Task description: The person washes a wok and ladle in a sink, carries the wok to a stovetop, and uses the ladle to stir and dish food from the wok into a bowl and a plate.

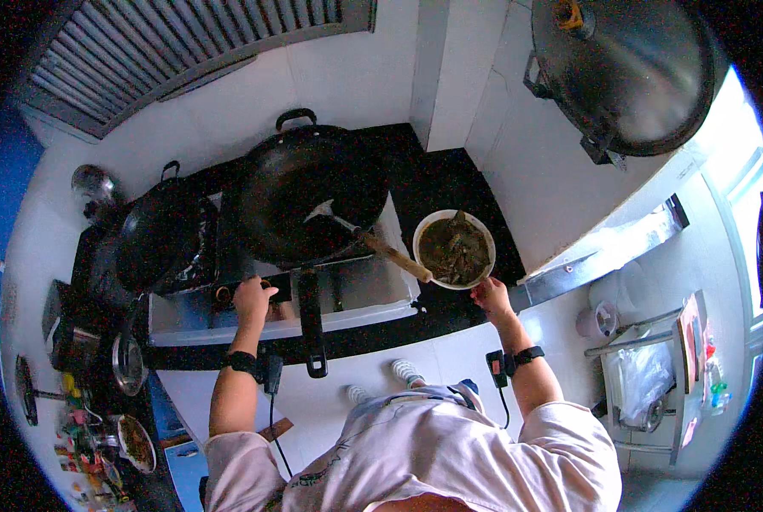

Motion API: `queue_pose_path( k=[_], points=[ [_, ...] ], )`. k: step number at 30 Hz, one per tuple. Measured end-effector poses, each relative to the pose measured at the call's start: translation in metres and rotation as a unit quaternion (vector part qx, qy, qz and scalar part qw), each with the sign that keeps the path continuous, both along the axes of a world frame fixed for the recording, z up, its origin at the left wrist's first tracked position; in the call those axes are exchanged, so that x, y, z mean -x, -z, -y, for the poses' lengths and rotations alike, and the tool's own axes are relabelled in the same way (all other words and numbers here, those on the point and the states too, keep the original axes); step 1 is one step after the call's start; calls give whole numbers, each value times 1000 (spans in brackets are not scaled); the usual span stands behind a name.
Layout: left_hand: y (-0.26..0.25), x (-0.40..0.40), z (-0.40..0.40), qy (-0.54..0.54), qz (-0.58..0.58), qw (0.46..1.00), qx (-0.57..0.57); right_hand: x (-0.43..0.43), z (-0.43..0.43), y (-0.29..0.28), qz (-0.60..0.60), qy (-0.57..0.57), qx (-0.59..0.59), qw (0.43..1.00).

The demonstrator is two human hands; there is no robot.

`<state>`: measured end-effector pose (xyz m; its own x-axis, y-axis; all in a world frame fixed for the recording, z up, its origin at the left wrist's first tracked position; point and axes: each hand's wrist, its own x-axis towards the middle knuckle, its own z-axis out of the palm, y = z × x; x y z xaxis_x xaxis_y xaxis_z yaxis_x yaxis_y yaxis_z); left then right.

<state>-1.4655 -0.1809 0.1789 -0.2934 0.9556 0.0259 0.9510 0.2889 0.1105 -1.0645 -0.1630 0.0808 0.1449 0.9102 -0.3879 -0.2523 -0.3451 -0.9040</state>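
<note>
My right hand [493,299] grips the near right rim of a white bowl [418,259], which stands on the black countertop. Dark broth with chunks of food [455,251] fills it. At the front panel of the gas stove, my left hand [253,299] is beside a round control knob [223,294]; its fingertips are partly hidden, so whether it grips a knob is unclear. Between my hands sits a large black wok [279,192], its long handle [312,326] toward me. A metal spatula with a wooden handle [397,257] lies across it, the handle end close to the bowl.
A second dark wok [157,237] sits on the left burner. A metal lid [127,365] and a plate of food [137,443] are at lower left. A large lidded pan [631,77] hangs at upper right. A metal rack [641,377] stands right.
</note>
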Motion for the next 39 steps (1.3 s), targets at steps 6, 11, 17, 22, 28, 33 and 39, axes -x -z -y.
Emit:
queue_pose_path(
  k=[6, 11, 17, 22, 28, 33, 39],
  points=[
    [-3, -10, -13, 5, -6, 1000, 13, -23, 20, 13, -42, 1, -8, 999],
    [8, -10, -24, 23, -15, 999, -19, -37, 32, 21, -59, 4, -15, 998],
    [12, -11, -34, 54, -35, 997, -31, -53, 48, 23, -68, -6, -4, 998],
    [12, -14, -36, 31, -16, 999, -17, -79, 45, -9, 182, -18, 86, 979],
    [11, 3, -22, 55, -34, 997, -32, -105, 15, -68, 377, 162, -190, 892],
    [15, 12, -11, 99, -53, 987, -119, -108, 6, -94, 402, 188, -238, 864],
    [-2, -36, -10, 63, -57, 995, 46, -126, 17, -104, 432, 210, -223, 849]
  ],
)
